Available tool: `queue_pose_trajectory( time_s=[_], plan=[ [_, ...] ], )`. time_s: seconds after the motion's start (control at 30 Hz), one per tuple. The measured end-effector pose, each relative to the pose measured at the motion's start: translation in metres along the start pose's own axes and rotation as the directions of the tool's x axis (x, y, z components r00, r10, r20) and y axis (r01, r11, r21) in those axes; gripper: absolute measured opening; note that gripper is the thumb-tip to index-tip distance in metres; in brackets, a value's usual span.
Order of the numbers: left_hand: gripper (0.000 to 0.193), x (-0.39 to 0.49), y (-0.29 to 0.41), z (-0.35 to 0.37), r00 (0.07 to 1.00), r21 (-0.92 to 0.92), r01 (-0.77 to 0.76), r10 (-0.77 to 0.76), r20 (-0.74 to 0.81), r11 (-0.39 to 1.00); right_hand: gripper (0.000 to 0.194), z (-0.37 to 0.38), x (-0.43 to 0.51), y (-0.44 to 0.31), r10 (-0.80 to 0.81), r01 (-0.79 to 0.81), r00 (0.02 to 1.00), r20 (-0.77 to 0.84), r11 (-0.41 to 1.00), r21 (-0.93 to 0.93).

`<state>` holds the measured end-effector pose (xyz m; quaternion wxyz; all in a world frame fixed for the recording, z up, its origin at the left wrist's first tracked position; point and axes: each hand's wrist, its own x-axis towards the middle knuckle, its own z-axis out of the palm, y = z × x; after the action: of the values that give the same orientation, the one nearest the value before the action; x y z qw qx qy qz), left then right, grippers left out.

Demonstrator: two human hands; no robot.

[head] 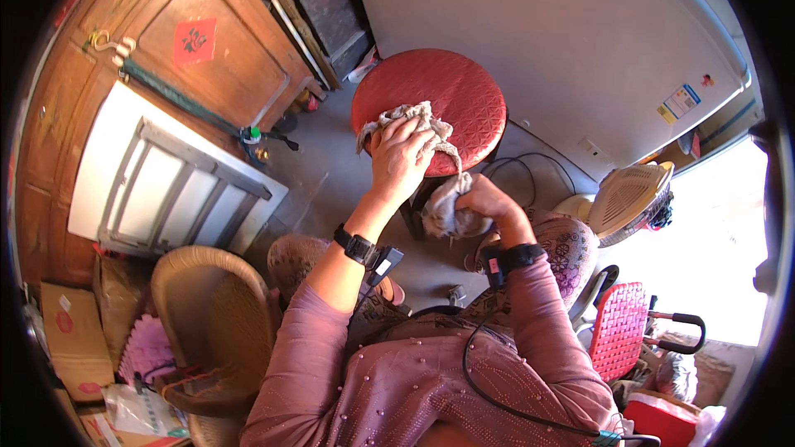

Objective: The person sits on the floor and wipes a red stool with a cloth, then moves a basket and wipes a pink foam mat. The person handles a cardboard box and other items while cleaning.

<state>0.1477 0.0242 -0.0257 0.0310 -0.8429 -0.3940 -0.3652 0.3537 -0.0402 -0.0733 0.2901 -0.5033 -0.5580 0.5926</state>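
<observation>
A round stool with a red, patterned padded seat (456, 84) stands before me. My left hand (400, 152) lies flat, fingers spread, on a crumpled greyish-beige cloth (425, 115) at the seat's left front part. From the cloth a twisted strip runs over the seat's front edge to a paler, fluffy bundle (444, 208) hanging below it. My right hand (487, 198) is closed around the top of that bundle, just in front of the stool. Whether the cloth and bundle are one piece I cannot tell.
Behind the stool rises a large pale refrigerator (528, 31). A fan (627, 202) and a red woven seat (621, 329) are at right, with a black cable (518, 158) on the floor. A wooden cabinet (230, 43), grey rack (186, 192), wicker basket (211, 310) and cardboard box (74, 335) line the left.
</observation>
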Motion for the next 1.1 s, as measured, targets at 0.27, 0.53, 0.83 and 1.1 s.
queue_pose_trajectory(
  time_s=[0.27, 0.53, 0.83, 1.1],
  plan=[
    [0.030, -0.086, -0.022, -0.028, 0.718, -0.804, 0.495, -0.675, 0.167, 0.328, 0.053, -0.045, -0.059, -0.100, -0.292, 0.302, 0.953, -0.082, 0.939, 0.167],
    [0.028, -0.104, 0.009, 0.018, 0.851, -0.510, 0.318, -0.478, -0.218, 0.799, 0.051, -0.019, 0.079, -0.121, -0.335, 0.053, 0.826, -0.453, 0.846, -0.530],
    [0.019, -0.158, 0.018, 0.016, 0.714, -0.385, 0.691, -0.662, 0.228, 0.612, 0.046, -0.008, 0.086, -0.093, -0.683, 0.134, 0.633, -0.364, 0.560, -0.817],
    [0.041, -0.127, -0.023, 0.023, 0.418, -0.818, 0.139, -0.716, 0.560, -0.559, 0.047, 0.000, 0.082, -0.097, -0.628, 0.090, 0.610, -0.483, 0.660, -0.746]
  ],
)
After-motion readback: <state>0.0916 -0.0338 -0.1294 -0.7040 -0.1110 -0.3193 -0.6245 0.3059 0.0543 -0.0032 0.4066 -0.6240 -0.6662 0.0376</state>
